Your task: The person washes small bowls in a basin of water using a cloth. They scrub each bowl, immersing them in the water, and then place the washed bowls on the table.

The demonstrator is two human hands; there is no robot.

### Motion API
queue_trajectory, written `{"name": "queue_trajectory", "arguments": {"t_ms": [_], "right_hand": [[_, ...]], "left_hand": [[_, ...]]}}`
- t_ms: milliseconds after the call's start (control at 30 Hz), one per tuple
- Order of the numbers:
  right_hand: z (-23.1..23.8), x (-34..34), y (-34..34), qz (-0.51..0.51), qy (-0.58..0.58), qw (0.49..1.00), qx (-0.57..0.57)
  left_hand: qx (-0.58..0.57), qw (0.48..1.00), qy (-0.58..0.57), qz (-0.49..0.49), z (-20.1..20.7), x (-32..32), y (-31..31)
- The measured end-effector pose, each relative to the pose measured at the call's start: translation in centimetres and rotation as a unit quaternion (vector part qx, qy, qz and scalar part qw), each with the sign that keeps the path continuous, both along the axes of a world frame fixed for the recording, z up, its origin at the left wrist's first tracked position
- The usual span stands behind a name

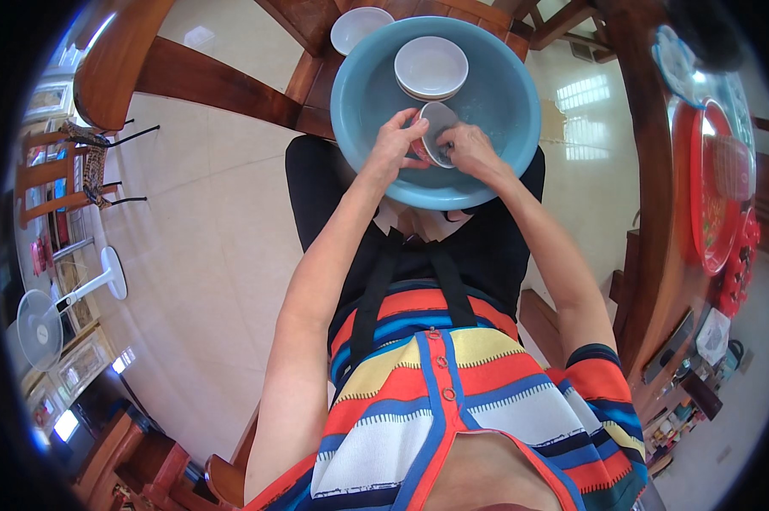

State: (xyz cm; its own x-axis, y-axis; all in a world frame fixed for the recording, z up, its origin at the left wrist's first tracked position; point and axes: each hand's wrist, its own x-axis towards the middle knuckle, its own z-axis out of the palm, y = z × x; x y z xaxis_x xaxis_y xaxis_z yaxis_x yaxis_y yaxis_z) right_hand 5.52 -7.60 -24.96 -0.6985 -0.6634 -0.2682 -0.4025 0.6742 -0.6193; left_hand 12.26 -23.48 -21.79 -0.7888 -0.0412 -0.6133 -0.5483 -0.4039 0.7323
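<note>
A large blue basin (pixel 521 111) sits in front of me, close to my knees. Over it, my left hand (pixel 392 146) grips a bowl (pixel 436 117) with a pale inside and some red on its outer wall, tipped on its side toward the right. My right hand (pixel 474 150) has its curled fingers inside that bowl's mouth; something small and dark grey shows by the fingertips, too hidden to name. At the basin's far side rests a short stack of white bowls (pixel 431 65). One more white bowl (pixel 361 29) stands outside, just beyond the basin's far left rim.
The basin stands on a brown wooden seat (pixel 309 95). Wooden furniture (pixel 218 81) reaches in from the left. On the right, a wooden table (pixel 657 196) carries a red tray (pixel 712 183). A white standing fan (pixel 103 277) and a chair (pixel 52 179) are farther left on the tiled floor.
</note>
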Motion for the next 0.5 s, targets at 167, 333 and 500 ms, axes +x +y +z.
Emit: {"name": "queue_trajectory", "arguments": {"t_ms": [167,333,500], "right_hand": [[-1.2,0.2,-2.1,-0.151,-0.133,0.956,-0.216],[1.9,-0.5,-0.6,0.055,-0.216,0.973,-0.06],[-0.8,-0.6,1.6,-0.035,0.128,0.991,0.016]], "left_hand": [[-0.009,1.0,0.016,-0.01,0.1,0.0,0.0],[-0.045,0.999,0.001,-0.023,-0.4,0.1,-0.1],[-0.311,0.946,0.09,-0.017,-1.7,0.3,1.3]]}}
